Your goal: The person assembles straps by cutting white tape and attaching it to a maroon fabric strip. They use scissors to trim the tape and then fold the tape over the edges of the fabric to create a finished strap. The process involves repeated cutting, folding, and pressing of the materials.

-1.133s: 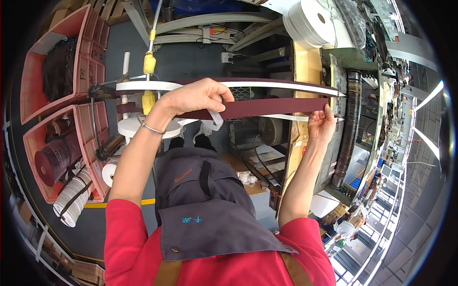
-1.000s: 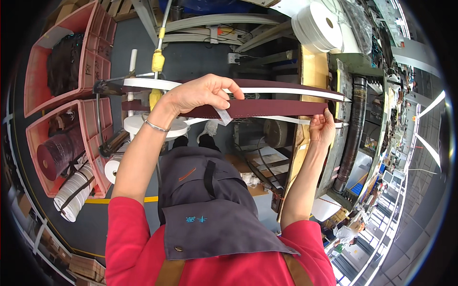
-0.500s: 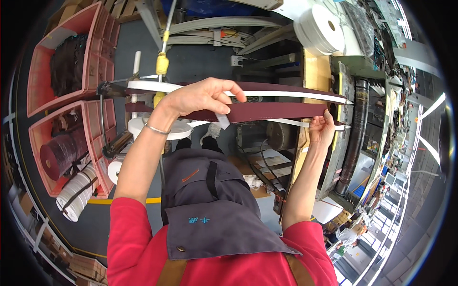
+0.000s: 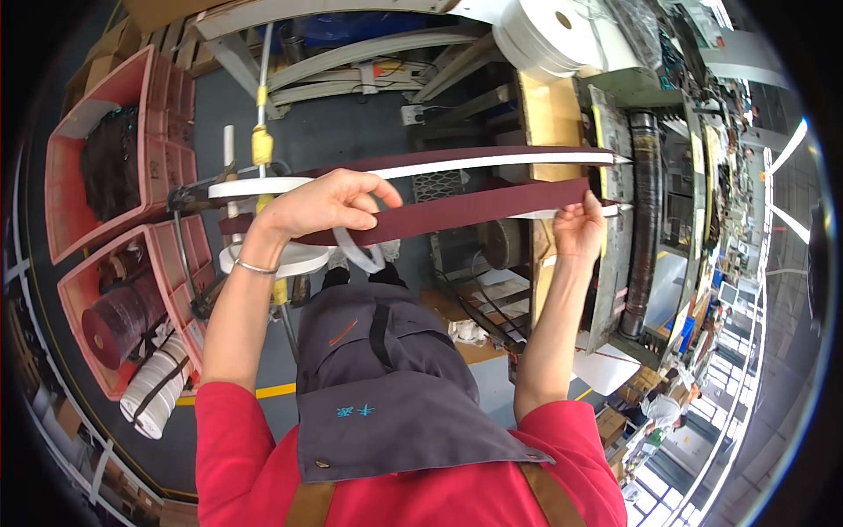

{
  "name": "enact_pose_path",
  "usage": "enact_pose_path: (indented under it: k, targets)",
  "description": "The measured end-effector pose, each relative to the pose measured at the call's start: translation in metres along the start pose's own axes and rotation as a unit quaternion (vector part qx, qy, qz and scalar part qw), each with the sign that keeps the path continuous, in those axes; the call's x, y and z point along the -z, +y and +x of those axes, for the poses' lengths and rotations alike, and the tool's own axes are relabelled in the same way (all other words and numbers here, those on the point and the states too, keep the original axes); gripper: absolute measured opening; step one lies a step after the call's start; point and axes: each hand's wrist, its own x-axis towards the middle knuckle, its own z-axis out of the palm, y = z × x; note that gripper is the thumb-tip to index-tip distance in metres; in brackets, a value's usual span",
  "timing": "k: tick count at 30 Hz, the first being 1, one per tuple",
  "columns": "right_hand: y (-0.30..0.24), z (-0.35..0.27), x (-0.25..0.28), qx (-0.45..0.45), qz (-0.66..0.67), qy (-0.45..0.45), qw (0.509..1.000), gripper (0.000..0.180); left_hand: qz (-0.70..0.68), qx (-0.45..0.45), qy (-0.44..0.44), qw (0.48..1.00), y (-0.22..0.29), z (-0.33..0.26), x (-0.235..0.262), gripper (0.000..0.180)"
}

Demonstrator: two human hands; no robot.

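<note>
A maroon fabric strip (image 4: 465, 209) runs between my hands, slanting a little upward to the right. My left hand (image 4: 329, 206) pinches it near its left part, thumb on top and index finger curved above. From under that thumb a narrow whitish tape (image 4: 362, 255) hangs in a loop. At the strip's right end, my right hand (image 4: 578, 230) holds it between thumb and fingers, in front of the machine (image 4: 606, 263). Behind it, a second maroon strip with a white tape (image 4: 474, 162) along it stretches to the machine. A white tape coil (image 4: 303, 257) lies below my left wrist.
At left stand two pink crates (image 4: 145, 230); one holds a maroon roll (image 4: 123, 329), with a white roll (image 4: 156, 391) beside it. A metal stand with yellow-wrapped rod (image 4: 262, 145) rises behind my left hand. White reels (image 4: 549, 39) sit at the back right, near a dark roller (image 4: 644, 228).
The whitish tape under my left thumb shows longer and now curls into a loop. The held strip tilts more, its left part lower. The whole view has shifted slightly.
</note>
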Motion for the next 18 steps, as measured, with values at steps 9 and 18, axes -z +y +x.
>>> enact_pose_path:
  k: [9, 18]
  targets:
    - [-0.007, 0.003, 0.001, -0.006, 0.028, -0.006, 1.000, 0.013, -0.011, -0.031, 0.040, 0.999, 0.004, -0.003, 0.001, 0.033]
    - [0.041, -0.019, -0.019, 0.013, -0.078, 0.087, 0.993, 0.006, 0.202, 0.033, 0.131, 0.970, -0.018, 0.002, -0.001, 0.019]
